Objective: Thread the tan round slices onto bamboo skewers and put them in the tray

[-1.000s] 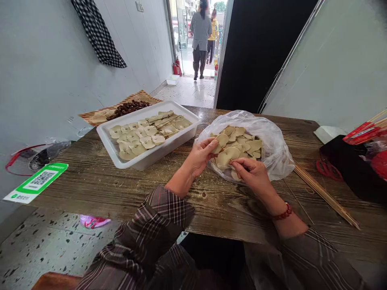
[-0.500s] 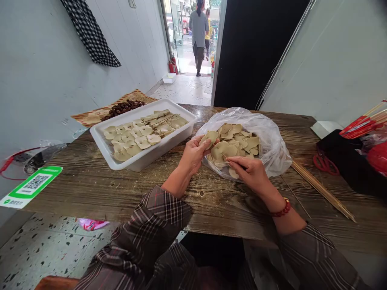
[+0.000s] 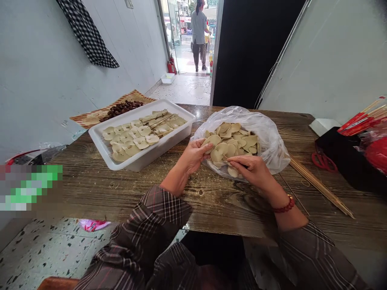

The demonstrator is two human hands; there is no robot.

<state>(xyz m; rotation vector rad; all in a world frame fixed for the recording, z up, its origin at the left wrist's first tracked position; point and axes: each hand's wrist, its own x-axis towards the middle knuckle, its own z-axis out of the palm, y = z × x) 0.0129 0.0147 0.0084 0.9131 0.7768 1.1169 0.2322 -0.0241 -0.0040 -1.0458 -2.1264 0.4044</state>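
Note:
My left hand [image 3: 192, 156] is closed on a thin, round beige slice [image 3: 214, 139], gripped between thumb and fingers. Pinched in my right hand [image 3: 254, 170] is a thin bamboo skewer [image 3: 226, 157], its far end pointing left toward the slices. Another slice [image 3: 218, 152] lies at the skewer's tip; whether it is pierced I cannot tell. Both hands are over the near edge of a clear plastic bag [image 3: 273, 141], opened out around a heap of loose slices [image 3: 240, 141]. To the left, a white tub [image 3: 136, 164] holds rows of skewered slices [image 3: 133, 139].
Loose bamboo skewers [image 3: 322, 187] lie on the wooden table [image 3: 127, 189] at the right, near red-handled scissors [image 3: 324, 162] and a black holder [image 3: 341, 161]. Dark red dates or similar fruit [image 3: 122, 108] sit on paper behind the tub. A person [image 3: 198, 32] stands in the doorway.
My hands stay almost in place, still holding the slice and the skewer, with the right wrist slightly turned. The person in the doorway has shifted a little, and the view has moved slightly.

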